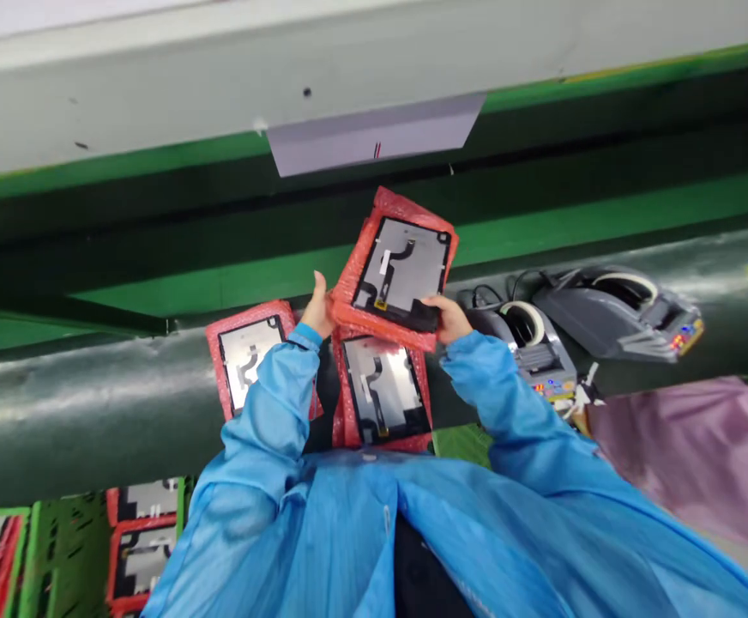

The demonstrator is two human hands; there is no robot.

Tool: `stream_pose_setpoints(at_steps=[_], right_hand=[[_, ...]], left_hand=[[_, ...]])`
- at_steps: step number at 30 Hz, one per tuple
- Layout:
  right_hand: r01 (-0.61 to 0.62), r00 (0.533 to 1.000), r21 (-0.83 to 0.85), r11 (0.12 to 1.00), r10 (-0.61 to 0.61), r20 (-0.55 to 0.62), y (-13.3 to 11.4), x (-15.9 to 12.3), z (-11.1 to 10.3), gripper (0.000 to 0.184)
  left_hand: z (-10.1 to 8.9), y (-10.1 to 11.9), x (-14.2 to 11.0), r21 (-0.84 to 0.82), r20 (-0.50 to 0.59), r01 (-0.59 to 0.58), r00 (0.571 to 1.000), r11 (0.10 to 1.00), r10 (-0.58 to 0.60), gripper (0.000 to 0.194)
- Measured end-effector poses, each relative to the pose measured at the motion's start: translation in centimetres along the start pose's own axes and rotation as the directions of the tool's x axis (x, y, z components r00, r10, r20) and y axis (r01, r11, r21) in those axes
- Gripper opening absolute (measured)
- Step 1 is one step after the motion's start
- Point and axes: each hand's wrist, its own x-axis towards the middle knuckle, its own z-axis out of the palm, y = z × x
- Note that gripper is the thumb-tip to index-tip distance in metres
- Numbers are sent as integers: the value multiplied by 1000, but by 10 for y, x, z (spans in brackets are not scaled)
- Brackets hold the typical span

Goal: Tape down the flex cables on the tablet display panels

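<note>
Holding a silver, black-edged screen panel (406, 257) on red bubble wrap (406, 204), slanted, just in front of the two hands. Clasping the lower right corner with the right hand (452, 319), with the thumb laid over the dark lower edge and the fingers hidden underneath. Touching the lower left corner of the wrap with the left hand (318, 311), with the thumb raised clear of it and the fingers tucked out of sight; cannot tell how far closed on that side. Lying mostly beyond the hands, farther from the body, with a dark ribbon cable (388, 281) showing on top. Can see a second panel (395, 386) directly below, on the green worktop (123, 399), near the blue jacket (335, 524), with its wrap partly covered by the raised one. Can see a third panel (240, 352) to the left, partly behind the left sleeve (268, 399). Past the right hand, can make out two gray tape dispensers (606, 322) with lit displays. At lower left, can see more wrapped panels (147, 562) in green crates (69, 558).
</note>
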Motion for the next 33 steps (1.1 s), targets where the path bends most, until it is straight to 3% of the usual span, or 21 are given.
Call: stream_pose_setpoints(at_steps=[2,4,7,10,13,15,17,18,19,20,22,23,24,25,28,30,31,33], right_hand=[[-116,993,75,990,117,-13,17,-48,-19,15],[-193,981,75,978,193,4,34,-91,-36,23],[-262,962,-15,965,263,73,59,-136,-52,33],[-275,955,-55,960,279,99,80,-152,-54,40],[-267,960,-64,962,271,69,96,-151,-49,43],[-249,964,-130,960,259,68,99,-148,-47,43],[-169,970,-329,929,217,114,94,-146,-50,41],[-103,970,-491,865,197,144,88,-145,-52,38],[-27,968,-672,740,187,167,79,-145,-54,33],[52,967,-833,550,181,180,68,-144,-55,28],[182,972,-977,113,127,196,41,-135,-49,33],[242,969,-970,-38,70,239,28,-127,-38,37],[312,950,-943,-116,9,313,16,-116,-21,37],[405,909,-905,-133,-46,414,8,-104,3,36],[719,682,-693,-64,-128,720,7,-61,110,37],[843,524,-531,-88,-88,847,26,-34,191,42],[863,488,-492,-118,-64,871,37,-22,227,50],[853,509,-498,-156,43,860,60,0,286,64]], left_hand=[[10,-20,-32,84,50,-28,998,996,24,89],[14,-46,-64,240,-33,-116,991,964,127,81],[9,-87,-102,324,-56,-159,981,933,187,90],[4,-118,-120,252,76,-142,989,957,127,81],[5,-134,-124,369,91,-144,989,918,118,73],[9,-139,-125,564,34,-109,994,819,109,68],[13,-140,-128,753,-39,-20,996,658,76,67],[13,-141,-131,809,-69,25,996,587,53,66],[12,-143,-135,833,-94,61,995,549,32,65],[9,-145,-140,818,-126,94,992,567,16,64],[-2,-155,-155,599,-265,184,964,779,-23,55],[-10,-162,-165,407,-351,214,934,888,-65,48],[-18,-171,-175,200,-425,229,896,953,-126,41],[-25,-181,-185,16,-476,227,858,974,-192,35],[-42,-207,-205,-300,-550,158,777,941,-306,33],[-52,-216,-205,-454,-578,48,744,890,-335,36],[-57,-217,-201,-517,-583,-10,737,856,-343,37],[-70,-214,-190,-619,-567,-99,742,779,-357,37]])
